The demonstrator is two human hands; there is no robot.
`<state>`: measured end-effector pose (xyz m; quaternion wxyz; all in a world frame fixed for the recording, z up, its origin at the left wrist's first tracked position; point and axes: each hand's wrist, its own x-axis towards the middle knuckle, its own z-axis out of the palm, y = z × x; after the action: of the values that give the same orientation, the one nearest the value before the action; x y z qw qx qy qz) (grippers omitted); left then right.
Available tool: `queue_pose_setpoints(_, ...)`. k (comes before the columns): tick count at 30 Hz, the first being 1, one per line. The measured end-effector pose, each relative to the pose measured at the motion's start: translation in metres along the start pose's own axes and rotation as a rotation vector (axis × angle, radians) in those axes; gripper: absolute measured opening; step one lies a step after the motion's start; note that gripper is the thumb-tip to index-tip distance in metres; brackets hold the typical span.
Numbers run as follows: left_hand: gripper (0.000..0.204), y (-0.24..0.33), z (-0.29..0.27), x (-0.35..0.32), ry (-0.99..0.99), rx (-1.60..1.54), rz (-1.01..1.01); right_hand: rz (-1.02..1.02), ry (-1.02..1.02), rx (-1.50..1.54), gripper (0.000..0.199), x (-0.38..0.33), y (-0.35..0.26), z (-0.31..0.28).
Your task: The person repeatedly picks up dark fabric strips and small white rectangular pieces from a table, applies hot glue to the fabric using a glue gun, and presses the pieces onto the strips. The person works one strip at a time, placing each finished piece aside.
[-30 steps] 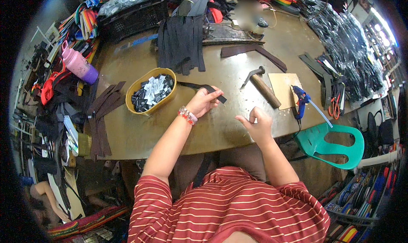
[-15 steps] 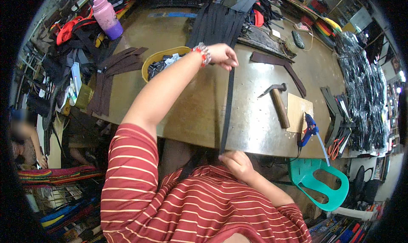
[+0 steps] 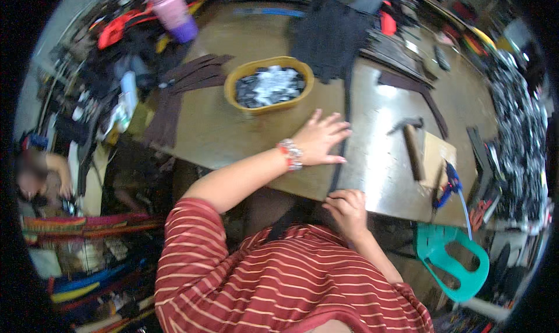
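A narrow black strap (image 3: 348, 97) runs down the table from beside the dark straps at the back to the near edge. My left hand (image 3: 319, 141), with a beaded bracelet at its wrist, is spread flat with its fingertips at the strap's left side, holding nothing. At the table's near edge my right hand (image 3: 349, 212) is curled, its fingers closed on the strap's near end. Left of the strap stands a yellow oval basin (image 3: 230, 91) filled with small black and pale pieces. On its right lie a hammer (image 3: 414, 152) and a brown strip (image 3: 407, 83).
A blue glue gun (image 3: 449, 187) rests by a tan board (image 3: 438, 152) at the right. Brown strips (image 3: 201, 76) and a pink-purple bottle (image 3: 173, 15) are at the left. A green plastic chair (image 3: 428, 251) stands below the right edge. Another person (image 3: 55, 170) sits far left.
My left hand has come down from the strap's far part and opened beside it. The strap now lies farther along the table. The whole view has shifted, with some blur.
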<state>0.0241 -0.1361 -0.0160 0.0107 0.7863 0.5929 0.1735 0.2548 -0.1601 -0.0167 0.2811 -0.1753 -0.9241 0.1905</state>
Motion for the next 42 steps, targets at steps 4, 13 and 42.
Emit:
queue_pose_setpoints(4,0.074,-0.003,0.006,0.005,-0.033,-0.048,-0.052,0.041,0.037,0.004,0.019,0.006,-0.008,0.008)
queue_pose_setpoints(13,0.079,0.008,-0.007,0.008,-0.086,-0.026,-0.094,0.840,1.184,-0.131,0.053,-0.077,0.111,-0.109)
queue_pose_setpoints(42,0.107,0.006,-0.001,0.004,-0.068,-0.075,-0.144,0.375,-0.183,-0.315,0.034,0.089,0.051,-0.089)
